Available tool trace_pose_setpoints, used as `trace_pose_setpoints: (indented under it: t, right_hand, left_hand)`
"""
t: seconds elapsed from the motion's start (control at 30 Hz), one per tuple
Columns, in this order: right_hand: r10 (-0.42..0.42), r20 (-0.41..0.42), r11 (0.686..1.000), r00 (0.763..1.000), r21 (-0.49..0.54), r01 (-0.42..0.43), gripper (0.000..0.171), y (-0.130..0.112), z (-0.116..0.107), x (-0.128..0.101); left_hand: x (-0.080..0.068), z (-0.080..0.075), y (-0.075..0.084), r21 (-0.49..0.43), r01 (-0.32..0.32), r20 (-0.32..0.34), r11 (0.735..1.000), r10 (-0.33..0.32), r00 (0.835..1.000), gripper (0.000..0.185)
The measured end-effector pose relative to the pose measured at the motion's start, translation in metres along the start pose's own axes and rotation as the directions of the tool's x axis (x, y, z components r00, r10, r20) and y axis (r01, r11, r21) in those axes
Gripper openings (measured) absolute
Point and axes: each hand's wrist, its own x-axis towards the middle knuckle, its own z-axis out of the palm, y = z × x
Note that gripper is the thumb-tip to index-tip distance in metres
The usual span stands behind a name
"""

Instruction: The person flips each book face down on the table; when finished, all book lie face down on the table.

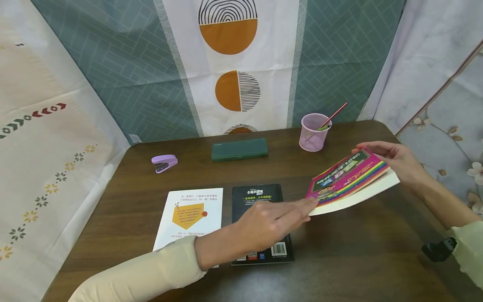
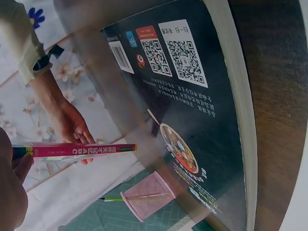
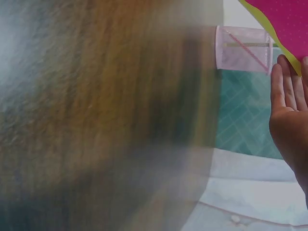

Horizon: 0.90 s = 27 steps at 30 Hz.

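A pink book [image 1: 345, 174] with a rainbow-striped edge is held up tilted over the right part of the brown table. My left hand [image 1: 269, 222] pinches its near left corner, reaching across a dark book [image 1: 256, 193] that lies on the table. At the far right edge, my right hand [image 1: 400, 161] holds the book, with long fingers along one side and the thumb at the cover [image 3: 293, 24]. The left wrist view catches the pink spine [image 2: 91, 150] edge-on. Left of the dark book lies a white book [image 1: 192, 214], partly hidden by my left sleeve.
A pink mesh pen cup [image 1: 311, 136] holding a red pencil stands at the back right. Along the back lies a dark green case [image 1: 239, 149], with a purple stapler [image 1: 164, 162] further left. Patterned cloth [image 1: 143, 84] hangs behind the table.
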Motion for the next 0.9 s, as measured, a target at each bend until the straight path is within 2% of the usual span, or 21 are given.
trace_pose_setpoints:
  t: [0.13, 0.27, 0.43, 0.67, 0.8, 0.9]
  right_hand:
    - [-0.036, -0.014, 0.98, 0.999, 0.196, 0.038, 0.033, -0.006, 0.004, 0.004]
    - [-0.077, -0.04, 0.952, 0.996, 0.293, 0.085, 0.03, -0.012, 0.009, 0.007]
    - [-0.055, -0.073, 0.952, 0.996, 0.297, 0.074, 0.03, -0.02, 0.014, 0.009]
    - [0.038, -0.117, 0.963, 0.992, 0.27, -0.005, 0.026, -0.031, 0.013, 0.008]
    - [0.087, -0.162, 0.979, 0.983, 0.197, -0.054, 0.027, -0.035, 0.013, 0.007]
    - [0.115, -0.18, 0.984, 0.977, 0.158, -0.086, 0.028, -0.038, 0.014, 0.007]
  left_hand:
    - [-0.002, -0.002, -0.001, 0.041, 0.001, -0.053, 0.999, 0.001, 0.999, 0.047]
    - [-0.005, -0.004, -0.002, 0.035, 0.031, -0.064, 0.999, -0.028, 0.998, 0.049]
    - [-0.009, -0.008, -0.002, -0.001, 0.088, -0.066, 0.996, -0.088, 0.994, 0.048]
    - [-0.014, -0.01, -0.002, -0.076, 0.168, -0.061, 0.983, -0.173, 0.983, 0.056]
    - [-0.019, -0.007, 0.001, -0.135, 0.236, -0.044, 0.962, -0.244, 0.969, 0.06]
    - [-0.024, -0.005, 0.004, -0.181, 0.303, -0.016, 0.936, -0.31, 0.951, 0.062]
